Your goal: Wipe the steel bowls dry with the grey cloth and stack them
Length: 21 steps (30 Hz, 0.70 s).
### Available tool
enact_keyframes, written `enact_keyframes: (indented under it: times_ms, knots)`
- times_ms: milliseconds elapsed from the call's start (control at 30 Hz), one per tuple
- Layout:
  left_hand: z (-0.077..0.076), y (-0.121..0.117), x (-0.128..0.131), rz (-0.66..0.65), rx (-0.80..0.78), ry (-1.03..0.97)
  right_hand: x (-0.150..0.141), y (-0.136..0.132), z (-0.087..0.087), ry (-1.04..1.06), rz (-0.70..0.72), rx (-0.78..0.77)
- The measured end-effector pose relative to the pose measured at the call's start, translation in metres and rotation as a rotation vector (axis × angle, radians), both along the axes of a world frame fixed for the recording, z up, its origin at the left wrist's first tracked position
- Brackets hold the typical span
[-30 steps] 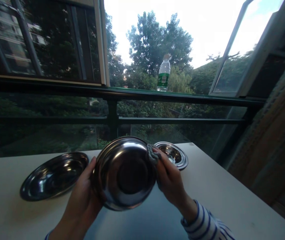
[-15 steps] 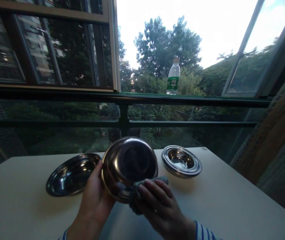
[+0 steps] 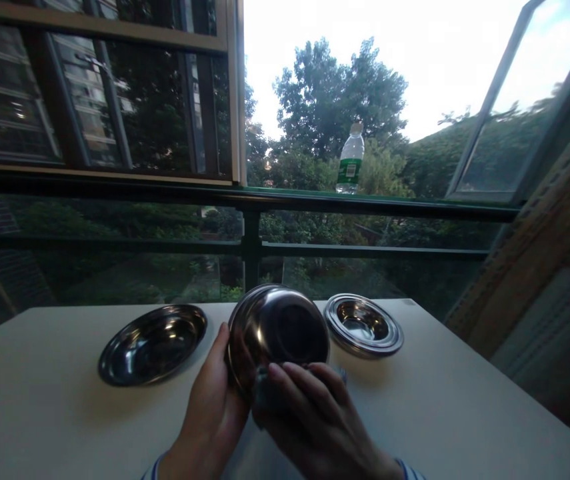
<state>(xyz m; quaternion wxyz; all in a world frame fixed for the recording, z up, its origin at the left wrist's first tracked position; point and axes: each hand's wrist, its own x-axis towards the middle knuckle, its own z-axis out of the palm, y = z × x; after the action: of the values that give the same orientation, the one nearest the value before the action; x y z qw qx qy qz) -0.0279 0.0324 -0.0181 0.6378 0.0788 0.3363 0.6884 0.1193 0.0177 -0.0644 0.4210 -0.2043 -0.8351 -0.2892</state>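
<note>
A shiny metal bowl (image 3: 285, 327) is held up over the table, tilted so that its outer base faces me. My left hand (image 3: 215, 400) grips it by the left rim, thumb along the outside and the other fingers hidden beneath. My right hand (image 3: 319, 417) presses a bunched grey-green cloth (image 3: 267, 390) against the bowl's lower outer side. Most of the cloth is covered by the fingers.
On the white table (image 3: 439, 413), an oval metal dish (image 3: 152, 343) lies to the left. Stacked round metal bowls (image 3: 362, 323) stand at the right. Behind runs a dark railing (image 3: 385, 208) with a plastic bottle (image 3: 349, 163) on it. A curtain (image 3: 529, 280) hangs at the right.
The bowl and my left hand have shifted right, and the bowl has turned a little. My right hand still presses the cloth on its lower side. The view has shifted slightly.
</note>
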Motion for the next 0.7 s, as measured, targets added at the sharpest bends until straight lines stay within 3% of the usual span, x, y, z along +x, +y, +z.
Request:
enact_keyframes:
  times_ms: [133, 267, 400, 533, 700]
  knots:
    - [0.001, 0.0, 0.002, 0.037, 0.005, 0.033, 0.008, 0.001, -0.002, -0.007, 0.059, -0.03]
    - [0.0, 0.0, 0.002, 0.042, -0.025, 0.138, 0.014, 0.0, 0.008, 0.272, 0.145, -0.254]
    - [-0.002, -0.002, 0.003, 0.001, -0.029, 0.167, 0.024, 0.004, 0.026, 0.448, -0.003, -0.41]
    - [0.002, -0.004, 0.004, -0.028, 0.003, 0.137, 0.026, 0.017, 0.037, 0.424, -0.078, -0.46]
    - [0.006, -0.002, -0.002, -0.03, 0.039, 0.116, 0.012, 0.018, 0.037, 0.245, -0.06, -0.473]
